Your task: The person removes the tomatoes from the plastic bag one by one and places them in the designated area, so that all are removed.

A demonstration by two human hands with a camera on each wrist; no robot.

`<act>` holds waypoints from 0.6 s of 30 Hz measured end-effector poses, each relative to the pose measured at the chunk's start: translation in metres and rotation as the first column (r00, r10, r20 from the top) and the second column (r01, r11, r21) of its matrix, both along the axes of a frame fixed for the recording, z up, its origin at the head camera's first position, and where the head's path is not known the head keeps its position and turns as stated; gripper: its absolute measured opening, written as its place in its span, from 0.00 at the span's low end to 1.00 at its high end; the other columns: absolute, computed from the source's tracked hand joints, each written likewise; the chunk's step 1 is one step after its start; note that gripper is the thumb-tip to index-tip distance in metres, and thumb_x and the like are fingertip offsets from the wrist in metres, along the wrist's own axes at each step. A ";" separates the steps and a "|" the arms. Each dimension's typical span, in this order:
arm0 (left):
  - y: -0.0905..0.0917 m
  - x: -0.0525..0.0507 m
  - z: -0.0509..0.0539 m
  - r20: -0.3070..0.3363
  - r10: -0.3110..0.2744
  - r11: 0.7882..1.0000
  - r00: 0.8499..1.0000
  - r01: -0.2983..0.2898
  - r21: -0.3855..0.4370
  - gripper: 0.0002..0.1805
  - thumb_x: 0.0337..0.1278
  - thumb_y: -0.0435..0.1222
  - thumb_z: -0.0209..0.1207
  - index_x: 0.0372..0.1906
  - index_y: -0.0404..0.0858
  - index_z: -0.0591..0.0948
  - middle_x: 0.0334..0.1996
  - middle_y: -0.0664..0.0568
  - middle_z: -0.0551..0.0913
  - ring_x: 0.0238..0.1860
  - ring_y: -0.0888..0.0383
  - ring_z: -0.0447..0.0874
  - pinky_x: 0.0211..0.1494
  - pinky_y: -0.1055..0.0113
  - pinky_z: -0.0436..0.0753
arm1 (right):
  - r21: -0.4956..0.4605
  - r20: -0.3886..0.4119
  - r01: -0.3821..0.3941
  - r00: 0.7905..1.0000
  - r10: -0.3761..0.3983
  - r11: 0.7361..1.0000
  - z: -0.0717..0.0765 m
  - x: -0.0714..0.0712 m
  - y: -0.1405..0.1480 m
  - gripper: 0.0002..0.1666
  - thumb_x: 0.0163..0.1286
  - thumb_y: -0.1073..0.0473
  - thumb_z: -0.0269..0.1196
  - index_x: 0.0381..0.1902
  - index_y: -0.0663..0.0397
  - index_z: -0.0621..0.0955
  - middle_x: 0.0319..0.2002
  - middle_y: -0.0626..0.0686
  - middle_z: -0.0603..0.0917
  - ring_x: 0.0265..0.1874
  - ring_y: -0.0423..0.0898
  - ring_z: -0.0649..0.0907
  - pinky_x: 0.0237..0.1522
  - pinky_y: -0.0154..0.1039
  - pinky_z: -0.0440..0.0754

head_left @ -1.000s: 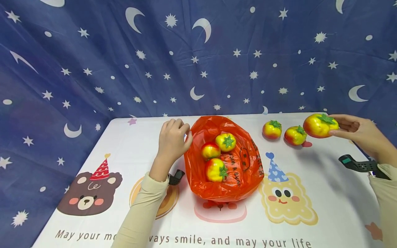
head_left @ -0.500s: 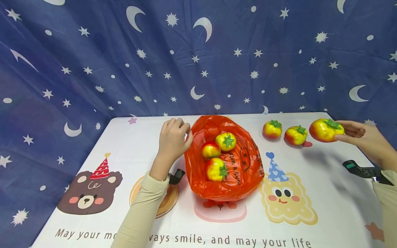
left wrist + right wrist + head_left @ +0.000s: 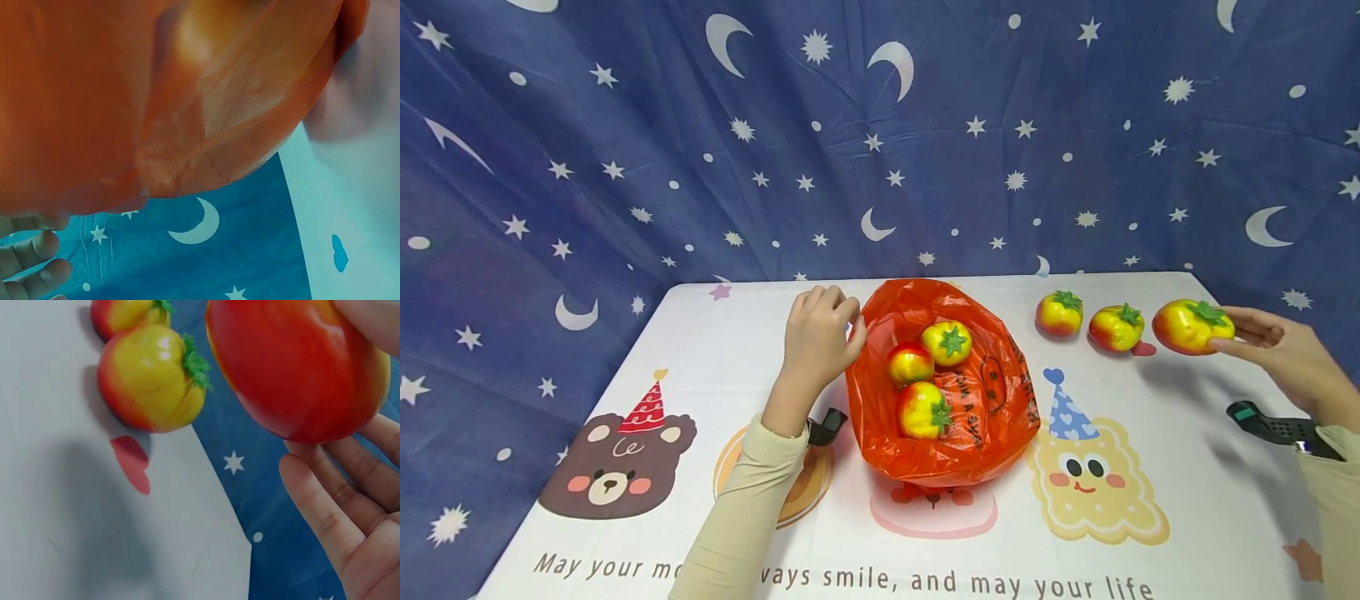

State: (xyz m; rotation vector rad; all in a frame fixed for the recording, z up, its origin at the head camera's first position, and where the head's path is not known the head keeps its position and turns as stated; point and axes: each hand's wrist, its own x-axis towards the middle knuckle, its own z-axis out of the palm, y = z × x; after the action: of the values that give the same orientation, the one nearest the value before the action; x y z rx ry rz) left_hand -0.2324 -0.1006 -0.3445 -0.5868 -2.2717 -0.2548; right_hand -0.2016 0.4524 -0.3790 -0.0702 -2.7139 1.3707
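Observation:
In the head view my right hand [image 3: 1285,346] pinches a yellow-red toy tomato [image 3: 1183,327] with a green leafy top, raised above the table's right side. The right wrist view shows the red underside of this tomato [image 3: 300,369] between thumb and fingers. My left hand [image 3: 820,337] holds the left rim of an open red plastic bag [image 3: 992,433]; the left wrist view shows the bag wall [image 3: 219,131] above curled fingers [image 3: 40,247], while the thumb's grip is hidden there. Three more toy tomatoes lie inside the bag, one of them the front tomato [image 3: 922,410].
Two further toy tomatoes, a left one [image 3: 1058,315] and a right one [image 3: 1116,328], sit near the back edge, right of the bag. A white printed cloth [image 3: 647,550] covers the table. Behind it hangs a blue curtain [image 3: 760,125] with moons and stars.
My right hand has moved slightly right and lower with the toy tomato in its grip. The left hand and the bag have stayed in place.

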 end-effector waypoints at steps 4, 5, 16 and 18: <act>0.000 0.000 0.000 0.003 -0.002 1.000 1.000 0.002 0.004 0.06 0.49 0.34 0.57 0.21 0.39 0.77 0.23 0.49 0.75 0.29 0.51 0.72 0.45 0.56 0.75 | 0.002 0.019 0.025 1.000 -0.025 1.000 -0.007 -0.001 0.002 0.25 0.64 0.53 0.62 0.57 0.30 0.68 0.37 0.19 0.68 0.35 0.14 0.69 0.32 0.10 0.70; 0.000 0.000 0.000 0.003 -0.003 1.000 1.000 0.003 0.006 0.06 0.49 0.34 0.57 0.21 0.39 0.77 0.23 0.49 0.75 0.29 0.51 0.72 0.45 0.56 0.74 | -0.008 0.022 0.028 0.999 -0.028 1.000 -0.009 0.000 0.003 0.26 0.64 0.53 0.62 0.59 0.33 0.68 0.38 0.19 0.68 0.35 0.14 0.70 0.32 0.10 0.70; 0.000 0.000 0.000 0.002 -0.005 1.000 1.000 0.005 0.007 0.06 0.49 0.34 0.57 0.21 0.38 0.77 0.23 0.49 0.75 0.29 0.51 0.72 0.45 0.56 0.75 | 0.086 0.073 0.054 0.996 -0.060 0.995 -0.024 0.000 0.009 0.39 0.63 0.47 0.62 0.68 0.53 0.63 0.38 0.19 0.64 0.36 0.17 0.66 0.35 0.12 0.71; -0.001 0.000 0.000 0.001 -0.005 1.000 1.000 0.005 0.007 0.06 0.49 0.34 0.57 0.21 0.38 0.77 0.23 0.49 0.75 0.29 0.51 0.72 0.46 0.56 0.75 | 0.074 0.078 0.060 0.995 -0.065 0.995 -0.031 -0.003 0.014 0.41 0.62 0.47 0.62 0.69 0.52 0.62 0.39 0.20 0.65 0.37 0.17 0.66 0.39 0.12 0.71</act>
State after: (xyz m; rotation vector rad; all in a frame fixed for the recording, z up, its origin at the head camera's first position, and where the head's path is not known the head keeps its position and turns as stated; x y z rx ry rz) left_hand -0.2325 -0.1011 -0.3450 -0.5887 -2.2693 -0.2657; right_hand -0.2044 0.4668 -0.4102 -0.2072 -2.7975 1.2793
